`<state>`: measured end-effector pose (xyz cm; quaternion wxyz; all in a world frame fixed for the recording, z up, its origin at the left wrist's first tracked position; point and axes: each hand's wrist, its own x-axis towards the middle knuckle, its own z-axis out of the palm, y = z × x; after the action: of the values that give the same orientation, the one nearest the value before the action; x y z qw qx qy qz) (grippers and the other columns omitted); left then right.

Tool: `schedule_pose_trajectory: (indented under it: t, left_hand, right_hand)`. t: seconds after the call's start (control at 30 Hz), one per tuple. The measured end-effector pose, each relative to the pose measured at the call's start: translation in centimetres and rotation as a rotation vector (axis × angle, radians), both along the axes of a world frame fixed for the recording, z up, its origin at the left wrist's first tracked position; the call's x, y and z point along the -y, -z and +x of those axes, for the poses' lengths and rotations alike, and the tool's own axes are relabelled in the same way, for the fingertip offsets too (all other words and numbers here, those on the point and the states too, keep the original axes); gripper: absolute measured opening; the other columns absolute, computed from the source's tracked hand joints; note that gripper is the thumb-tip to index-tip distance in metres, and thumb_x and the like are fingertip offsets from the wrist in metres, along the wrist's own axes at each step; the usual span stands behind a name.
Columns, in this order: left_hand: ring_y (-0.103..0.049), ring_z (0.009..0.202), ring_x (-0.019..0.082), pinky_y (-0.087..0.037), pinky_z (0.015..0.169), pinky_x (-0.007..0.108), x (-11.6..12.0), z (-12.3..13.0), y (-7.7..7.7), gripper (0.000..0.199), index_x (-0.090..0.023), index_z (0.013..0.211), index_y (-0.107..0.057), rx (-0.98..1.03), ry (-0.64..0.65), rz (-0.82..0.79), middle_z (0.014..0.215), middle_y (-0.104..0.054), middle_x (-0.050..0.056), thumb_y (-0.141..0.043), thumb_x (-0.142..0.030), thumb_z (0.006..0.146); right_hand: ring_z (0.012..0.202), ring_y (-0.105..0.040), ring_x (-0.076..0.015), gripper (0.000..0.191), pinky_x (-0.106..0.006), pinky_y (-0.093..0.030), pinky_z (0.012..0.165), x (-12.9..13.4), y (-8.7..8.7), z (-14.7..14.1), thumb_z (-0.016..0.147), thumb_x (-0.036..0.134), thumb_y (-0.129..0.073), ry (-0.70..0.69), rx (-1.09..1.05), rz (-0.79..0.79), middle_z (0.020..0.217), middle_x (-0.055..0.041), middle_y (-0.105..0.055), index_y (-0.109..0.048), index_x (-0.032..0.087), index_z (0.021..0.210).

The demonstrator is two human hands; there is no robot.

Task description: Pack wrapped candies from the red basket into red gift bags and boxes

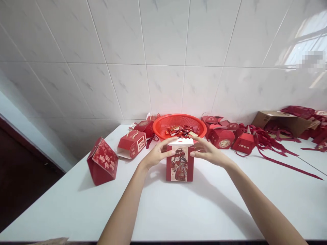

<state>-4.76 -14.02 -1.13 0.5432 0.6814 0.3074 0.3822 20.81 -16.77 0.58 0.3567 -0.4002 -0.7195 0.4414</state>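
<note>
A red paper gift box point(180, 166) with a printed couple in traditional dress stands upright on the white table. Its white top flap point(181, 141) shows scalloped edges. My left hand point(159, 152) grips the box's upper left edge, thumb at the front and fingers reaching behind. On the opposite edge my right hand point(208, 153) holds it the same way, its thumb at the front corner. Just behind the box sits a red plastic basket point(179, 118) with wrapped candies point(182, 130) in it. The box partly covers the basket's near side.
To the left are a red triangular box point(102, 161) and a red box lying over point(131, 144). Several small red boxes point(222, 137) stand right of the basket. Red ribbons point(270, 139) trail from a cardboard box point(287, 122) at far right. A tiled wall point(166, 85) rises behind.
</note>
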Motion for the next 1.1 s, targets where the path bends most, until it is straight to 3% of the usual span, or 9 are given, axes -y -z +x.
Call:
schedule_pose_trajectory:
  t: [0.17, 0.3, 0.4, 0.5, 0.63, 0.73, 0.8, 0.93, 1.1]
  left_hand:
    - [-0.057, 0.125, 0.029, -0.052, 0.098, 0.039, 0.1, 1.7, 0.7, 0.083, -0.029, 0.154, -0.029, 0.116, -0.048, -0.009, 0.142, -0.056, 0.01, -0.071, -0.039, 0.083]
    - [-0.057, 0.124, 0.029, -0.051, 0.099, 0.039, -0.1, 2.6, 1.6, 0.081, -0.025, 0.151, -0.034, 0.143, -0.096, 0.021, 0.136, -0.061, 0.01, -0.071, -0.044, 0.082]
    - [-0.059, 0.121, 0.027, -0.048, 0.103, 0.04, -0.3, 2.9, 2.3, 0.08, -0.022, 0.147, -0.038, 0.079, -0.139, 0.05, 0.13, -0.063, 0.012, -0.074, -0.044, 0.08]
    - [-0.062, 0.114, 0.026, -0.046, 0.104, 0.041, -0.6, 3.0, 2.7, 0.076, -0.017, 0.143, -0.043, -0.013, -0.175, 0.073, 0.116, -0.067, 0.012, -0.073, -0.044, 0.078]
    - [-0.065, 0.104, 0.025, -0.048, 0.1, 0.039, -0.8, 3.0, 3.2, 0.071, -0.015, 0.138, -0.047, -0.053, -0.21, 0.108, 0.105, -0.069, 0.01, -0.071, -0.044, 0.078]
    - [-0.066, 0.099, 0.022, -0.049, 0.096, 0.037, -0.9, 3.1, 3.6, 0.071, -0.014, 0.138, -0.045, -0.066, -0.229, 0.13, 0.101, -0.069, 0.008, -0.07, -0.042, 0.078]
    - [-0.067, 0.097, 0.021, -0.049, 0.095, 0.036, -1.0, 3.2, 3.8, 0.071, -0.014, 0.139, -0.044, -0.076, -0.224, 0.137, 0.097, -0.07, 0.007, -0.069, -0.04, 0.078]
    - [-0.067, 0.093, 0.02, -0.05, 0.093, 0.036, -1.3, 3.1, 4.4, 0.07, -0.016, 0.141, -0.043, -0.078, -0.22, 0.162, 0.091, -0.071, 0.003, -0.068, -0.036, 0.078]
    - [-0.068, 0.088, 0.019, -0.052, 0.089, 0.035, -1.7, 3.0, 5.1, 0.071, -0.017, 0.14, -0.044, -0.073, -0.229, 0.177, 0.087, -0.071, 0.002, -0.068, -0.036, 0.076]
  right_hand:
    - [0.108, -0.068, -0.0271, 0.054, -0.047, -0.054, 0.098, 0.7, 2.8, -1.6, 0.087, 0.056, -0.064, -0.032, -0.209, 0.054, 0.12, -0.0118, -0.07, -0.062, 0.019, 0.127]
    - [0.099, -0.07, -0.0275, 0.05, -0.044, -0.057, 0.09, 0.8, 3.4, -2.3, 0.089, 0.062, -0.056, 0.142, -0.164, 0.198, 0.107, -0.0091, -0.075, -0.072, 0.018, 0.109]
    - [0.092, -0.069, -0.0262, 0.042, -0.04, -0.057, 0.084, 0.9, 2.9, -0.8, 0.085, 0.056, -0.06, 0.304, -0.117, 0.264, 0.097, -0.0071, -0.076, -0.074, 0.019, 0.098]
    - [0.085, -0.066, -0.0247, 0.034, -0.038, -0.053, 0.081, 1.3, 1.9, 2.9, 0.079, 0.049, -0.061, 0.638, -0.082, 0.375, 0.089, -0.0064, -0.073, -0.072, 0.019, 0.088]
    - [0.084, -0.059, -0.0262, 0.027, -0.038, -0.047, 0.08, 2.6, 0.8, 9.2, 0.076, 0.042, -0.049, 1.258, -0.043, 0.514, 0.081, -0.0074, -0.065, -0.063, 0.019, 0.077]
    - [0.08, -0.054, -0.0286, 0.022, -0.041, -0.041, 0.077, 4.0, 0.7, 12.9, 0.075, 0.038, -0.044, 1.656, 0.036, 0.5, 0.07, -0.0074, -0.057, -0.057, 0.022, 0.069]
    - [0.081, -0.053, -0.0304, 0.021, -0.042, -0.039, 0.077, 4.8, 0.8, 14.4, 0.074, 0.037, -0.046, 1.792, 0.101, 0.446, 0.073, -0.0093, -0.059, -0.059, 0.021, 0.07]
    - [0.086, -0.055, -0.0337, 0.031, -0.044, -0.038, 0.076, 5.1, 1.8, 16.1, 0.079, 0.039, -0.048, 1.863, 0.197, 0.324, 0.086, -0.0149, -0.064, -0.068, 0.017, 0.087]
    - [0.082, -0.056, -0.0309, 0.031, -0.043, -0.04, 0.073, 3.9, 3.7, 17.8, 0.083, 0.037, -0.047, 1.759, 0.266, 0.258, 0.085, -0.0153, -0.062, -0.066, 0.013, 0.091]
